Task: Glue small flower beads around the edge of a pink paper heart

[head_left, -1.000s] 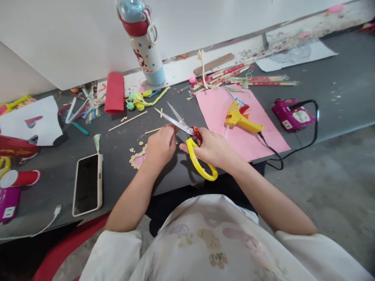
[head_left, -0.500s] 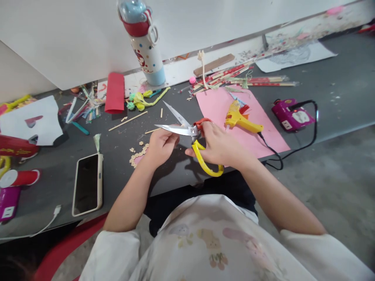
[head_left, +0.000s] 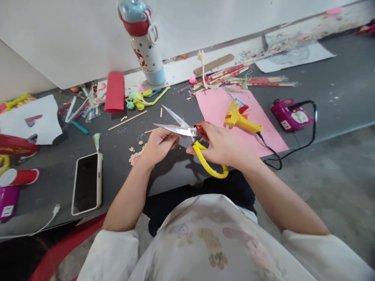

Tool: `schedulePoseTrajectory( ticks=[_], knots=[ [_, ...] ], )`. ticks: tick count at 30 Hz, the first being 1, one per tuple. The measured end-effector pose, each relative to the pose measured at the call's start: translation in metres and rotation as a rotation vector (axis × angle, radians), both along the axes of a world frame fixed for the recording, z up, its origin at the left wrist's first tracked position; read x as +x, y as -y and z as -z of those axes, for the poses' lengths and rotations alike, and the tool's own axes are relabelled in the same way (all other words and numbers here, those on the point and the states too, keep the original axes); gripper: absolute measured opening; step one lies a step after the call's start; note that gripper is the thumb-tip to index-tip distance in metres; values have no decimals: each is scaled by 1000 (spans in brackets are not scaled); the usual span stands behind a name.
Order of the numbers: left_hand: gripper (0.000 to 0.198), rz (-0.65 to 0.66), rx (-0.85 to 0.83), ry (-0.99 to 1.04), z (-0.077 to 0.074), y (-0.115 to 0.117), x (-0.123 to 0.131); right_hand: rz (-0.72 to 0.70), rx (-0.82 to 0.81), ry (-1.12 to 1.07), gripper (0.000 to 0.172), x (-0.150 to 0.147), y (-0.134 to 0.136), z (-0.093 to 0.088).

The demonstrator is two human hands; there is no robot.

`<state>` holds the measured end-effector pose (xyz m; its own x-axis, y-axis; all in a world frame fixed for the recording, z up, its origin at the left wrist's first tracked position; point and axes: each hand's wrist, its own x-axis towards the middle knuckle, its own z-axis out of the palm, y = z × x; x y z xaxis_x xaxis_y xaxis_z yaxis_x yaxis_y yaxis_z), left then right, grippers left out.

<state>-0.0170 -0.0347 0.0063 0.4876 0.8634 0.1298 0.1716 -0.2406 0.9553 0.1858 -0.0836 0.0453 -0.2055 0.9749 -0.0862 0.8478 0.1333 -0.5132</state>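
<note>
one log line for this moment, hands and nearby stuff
right hand: holding scissors, blades open | left hand: beside blades, contents unclear | glue gun: on pink paper

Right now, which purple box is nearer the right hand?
The purple box with the black cable, right of the pink sheet; the other purple box lies far beyond the left hand, by the red spool.

Grey table [head_left: 345, 89] (phone [head_left: 87, 183], pink paper [head_left: 215, 109] atop)

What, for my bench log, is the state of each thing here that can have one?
Scissors: blades apart, in the right hand
Phone: face up, screen dark
Bottle: upright
Yellow glue gun: lying on pink paper
Purple box: black cord attached
White cable: visible plug loose
Red spool: on its side
</note>
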Motion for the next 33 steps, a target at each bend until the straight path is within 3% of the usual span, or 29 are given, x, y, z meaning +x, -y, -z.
schedulePoseTrajectory(
  ticks=[7, 13, 18, 25, 33],
  knots=[
    [36, -83, 69, -70, 3, 1, 5, 92, 11, 1, 45, -5, 1, 6],
    [35, -339, 598, -494, 11, 5, 8, 122, -18, -88, 41, -11, 0, 11],
    [41, -365, 801, -561, 17, 5, 3, 74, -111, -176, 42, -8, -3, 10],
    [37, -310, 777, -424, 8, 7, 5, -16, -273, -452, 53, -5, -8, 16],
    [40, -394, 463, -429, 5, 1, 7, 132, -276, -371, 57, 1, -14, 13]
  ],
)
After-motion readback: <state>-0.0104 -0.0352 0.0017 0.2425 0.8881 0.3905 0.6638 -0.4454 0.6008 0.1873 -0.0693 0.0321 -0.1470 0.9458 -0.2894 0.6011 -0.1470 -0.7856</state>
